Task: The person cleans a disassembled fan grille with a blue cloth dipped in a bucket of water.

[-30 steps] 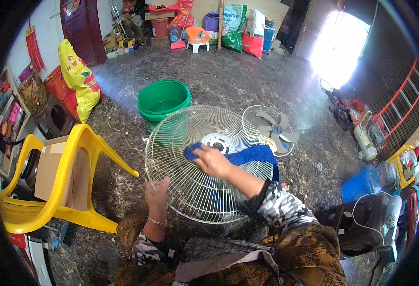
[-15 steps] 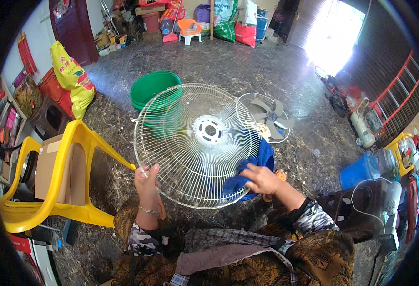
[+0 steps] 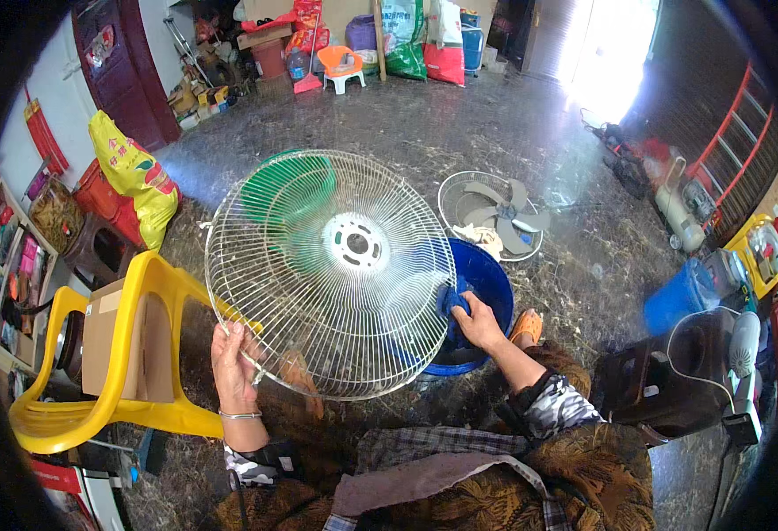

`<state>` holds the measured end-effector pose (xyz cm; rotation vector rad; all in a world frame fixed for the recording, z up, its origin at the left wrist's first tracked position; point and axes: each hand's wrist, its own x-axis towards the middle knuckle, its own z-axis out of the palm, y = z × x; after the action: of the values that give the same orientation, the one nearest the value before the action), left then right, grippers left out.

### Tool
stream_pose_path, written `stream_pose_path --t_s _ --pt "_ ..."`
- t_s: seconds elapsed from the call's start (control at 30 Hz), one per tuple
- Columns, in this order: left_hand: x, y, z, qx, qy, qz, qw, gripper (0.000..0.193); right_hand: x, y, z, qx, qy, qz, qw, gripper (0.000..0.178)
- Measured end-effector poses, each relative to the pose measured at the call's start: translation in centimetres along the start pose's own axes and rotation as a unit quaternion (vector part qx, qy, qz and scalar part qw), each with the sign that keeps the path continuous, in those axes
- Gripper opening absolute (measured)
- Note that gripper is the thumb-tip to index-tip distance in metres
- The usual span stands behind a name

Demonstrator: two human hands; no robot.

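A round white wire fan grille (image 3: 358, 345) is held up in front of me, tilted, with a solid hub plate at its middle. My left hand (image 3: 232, 354) is closed on its rim at the lower left. At the right rim my right hand (image 3: 479, 320) grips a blue cloth (image 3: 451, 301), pressed to the wires. Just behind that hand stands a dark blue bucket (image 3: 488, 265), partly covered by the grille. Through the wires I see a green basin (image 3: 287, 181) on the floor.
Beyond the bucket lies another grille with a grey fan blade (image 3: 504, 211). A yellow plastic chair (image 3: 137, 332) bearing a cardboard box (image 3: 128, 341) is at left. To the right are a dark stool (image 3: 672, 372) and a light-blue bucket (image 3: 679, 296). My orange shoe (image 3: 528, 327) shows beside the dark blue bucket.
The grille has shifted left together with my left hand, uncovering more of the dark blue bucket. My right hand and the cloth have moved up along the grille's right rim.
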<state>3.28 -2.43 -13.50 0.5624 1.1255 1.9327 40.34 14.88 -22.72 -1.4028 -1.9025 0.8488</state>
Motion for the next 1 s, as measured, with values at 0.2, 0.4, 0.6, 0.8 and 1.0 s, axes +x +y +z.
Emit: stream_pose_path --t_s 0.2,0.4,0.6,0.8,1.0 --pt "2.0 2.2 -1.7 -0.162 -0.219 -0.108 0.956 0.046 0.7 1.5 0.2 -0.044 -0.015 -0.026 0.999 0.039" --pt "0.5 1.7 1.2 -0.078 -0.123 -0.045 0.988 0.048 1.2 1.9 0.0 -0.004 -0.012 0.018 1.000 0.041" --pt "-1.7 1.8 2.9 -0.084 -0.078 0.063 0.991 0.049 1.2 6.8 -1.6 0.071 0.077 0.050 0.993 0.035" --pt "-4.1 3.6 5.1 -0.085 -0.063 0.110 0.988 0.047 0.5 9.4 -3.4 0.169 0.097 0.103 0.976 0.028" --pt "-5.7 6.2 5.9 -0.103 -0.275 0.158 0.943 0.040 -0.1 7.7 -2.5 0.098 0.040 0.038 0.994 0.032"
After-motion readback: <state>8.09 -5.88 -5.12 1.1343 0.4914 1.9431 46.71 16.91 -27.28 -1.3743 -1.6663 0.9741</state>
